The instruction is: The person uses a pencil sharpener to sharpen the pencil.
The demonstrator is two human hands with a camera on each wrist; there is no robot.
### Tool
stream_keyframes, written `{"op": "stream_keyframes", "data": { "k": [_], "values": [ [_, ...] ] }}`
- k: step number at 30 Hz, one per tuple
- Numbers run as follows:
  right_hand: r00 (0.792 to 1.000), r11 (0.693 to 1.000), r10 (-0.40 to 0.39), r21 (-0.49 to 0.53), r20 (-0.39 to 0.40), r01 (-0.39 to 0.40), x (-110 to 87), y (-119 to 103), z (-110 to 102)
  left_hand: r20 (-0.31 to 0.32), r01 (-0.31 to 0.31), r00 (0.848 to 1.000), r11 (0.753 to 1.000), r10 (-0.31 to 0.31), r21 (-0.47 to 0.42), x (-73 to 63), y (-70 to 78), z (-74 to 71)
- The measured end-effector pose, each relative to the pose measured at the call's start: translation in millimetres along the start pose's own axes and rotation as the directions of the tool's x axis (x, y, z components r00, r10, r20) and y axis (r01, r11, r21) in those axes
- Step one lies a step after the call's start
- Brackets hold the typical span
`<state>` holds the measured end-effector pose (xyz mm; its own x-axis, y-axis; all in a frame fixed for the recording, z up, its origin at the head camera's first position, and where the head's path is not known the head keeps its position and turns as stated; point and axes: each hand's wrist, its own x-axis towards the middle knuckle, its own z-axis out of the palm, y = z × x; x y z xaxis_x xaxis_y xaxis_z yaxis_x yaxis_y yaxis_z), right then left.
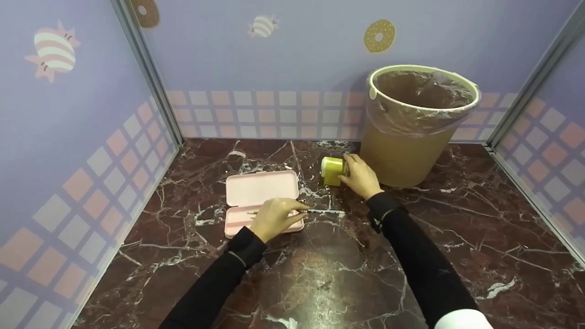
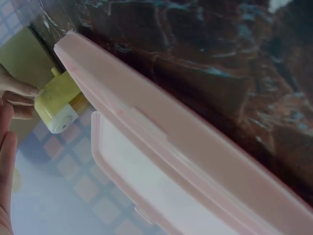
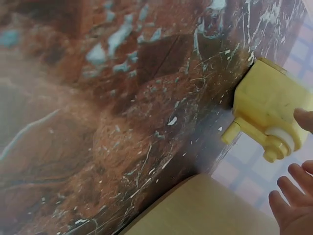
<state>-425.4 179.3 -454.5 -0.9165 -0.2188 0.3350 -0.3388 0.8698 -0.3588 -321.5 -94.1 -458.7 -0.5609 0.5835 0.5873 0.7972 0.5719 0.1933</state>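
Note:
My left hand (image 1: 276, 217) pinches a slim patterned pencil (image 1: 327, 211) between thumb and fingers, its pale tip pointing right. Under that hand lies an open pink pencil case (image 1: 261, 188), lid tipped back; part of a thin stick shows at its left, and the hand hides much of the tray. Behind and to the right stands a yellow hand-crank pencil sharpener (image 1: 332, 171) with a white end; its crank (image 3: 276, 147) shows in the right wrist view. At its right side is my right hand (image 1: 362, 177), fingers spread, thumb against or just over the body.
A tall tan bin (image 1: 402, 151) with a clear plastic liner stands behind my right hand, near the back wall. Printed panels (image 1: 274, 55) enclose the dark red marble-patterned tabletop (image 1: 205, 283) at the left, back and right.

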Motion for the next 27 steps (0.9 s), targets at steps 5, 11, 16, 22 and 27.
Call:
{"op": "stream_keyframes", "data": {
  "k": [5,11,16,22,27],
  "values": [
    [0.998,0.999,-0.026,-0.027,0.050,0.027,2.8,4,9,-0.019,0.021,1.000,1.000,-0.021,0.002,-3.9,-1.1,1.1],
    [0.998,1.000,-0.010,-0.011,0.061,0.010,3.5,6,9,-0.026,0.032,0.999,0.999,-0.031,0.022,-2.9,-1.4,1.5],
    [0.999,1.000,0.008,0.003,0.049,-0.008,5.5,5,6,-0.019,0.046,0.999,0.999,-0.045,0.028,-2.3,-1.4,0.4],
    [1.000,1.000,-0.003,0.023,0.024,0.002,5.3,3,4,-0.025,0.040,0.999,0.999,-0.039,0.013,0.3,-2.3,0.5],
    [0.999,0.998,-0.034,0.044,0.039,0.032,-1.7,5,1,-0.039,0.050,0.998,0.999,-0.050,-0.009,-2.1,-5.4,2.6]
  ]
}}
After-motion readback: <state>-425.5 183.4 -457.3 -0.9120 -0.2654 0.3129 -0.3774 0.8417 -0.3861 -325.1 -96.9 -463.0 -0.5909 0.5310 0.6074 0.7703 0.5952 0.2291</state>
